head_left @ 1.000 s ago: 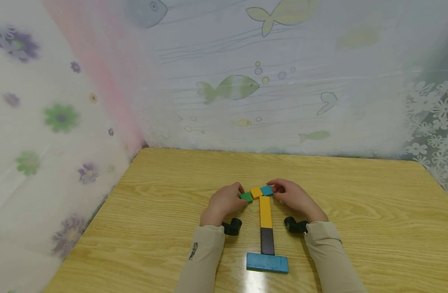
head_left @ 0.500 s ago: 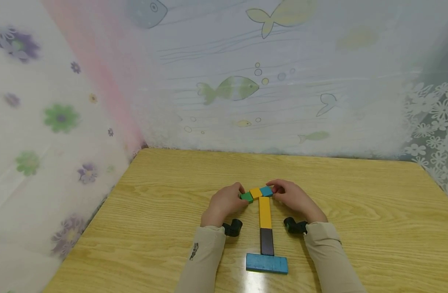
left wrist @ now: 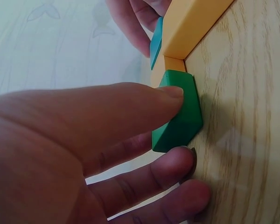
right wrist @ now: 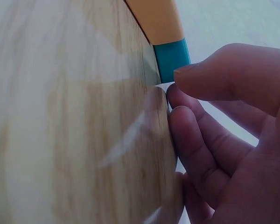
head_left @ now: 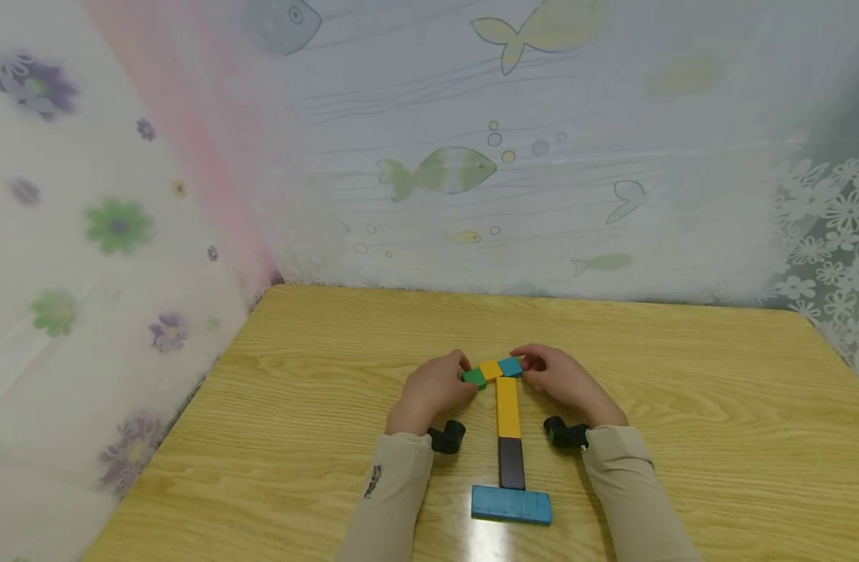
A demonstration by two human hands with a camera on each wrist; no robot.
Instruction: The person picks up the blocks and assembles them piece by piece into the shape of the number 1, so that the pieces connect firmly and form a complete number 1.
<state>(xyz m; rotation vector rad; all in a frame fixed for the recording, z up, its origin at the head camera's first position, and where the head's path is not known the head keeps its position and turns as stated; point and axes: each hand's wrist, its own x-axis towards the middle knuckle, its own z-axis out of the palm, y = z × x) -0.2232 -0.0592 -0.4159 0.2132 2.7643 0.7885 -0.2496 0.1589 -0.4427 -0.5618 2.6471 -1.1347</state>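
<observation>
My left hand (head_left: 432, 390) pinches a green block (head_left: 474, 378) at the left end of a short slanted row. In the left wrist view its thumb presses the near face of the green block (left wrist: 184, 109). A small yellow block (head_left: 490, 370) sits in the middle of that row. On the right, my right hand (head_left: 568, 381) pinches a small blue block (head_left: 511, 367), thumb on its near side in the right wrist view. Below the row runs a long yellow block (head_left: 508, 407), then a dark block (head_left: 511, 464), then a long blue block (head_left: 511, 505) laid crosswise.
All the blocks lie on a wood-grain table (head_left: 317, 336). A curtain printed with fish (head_left: 453, 168) hangs behind its far edge, and a flowered sheet (head_left: 116, 226) along the left. Black wrist cameras (head_left: 449, 437) stick out from both sleeves.
The green block and my left hand have edged slightly right, against the small yellow block. My right hand stays on the small blue block.
</observation>
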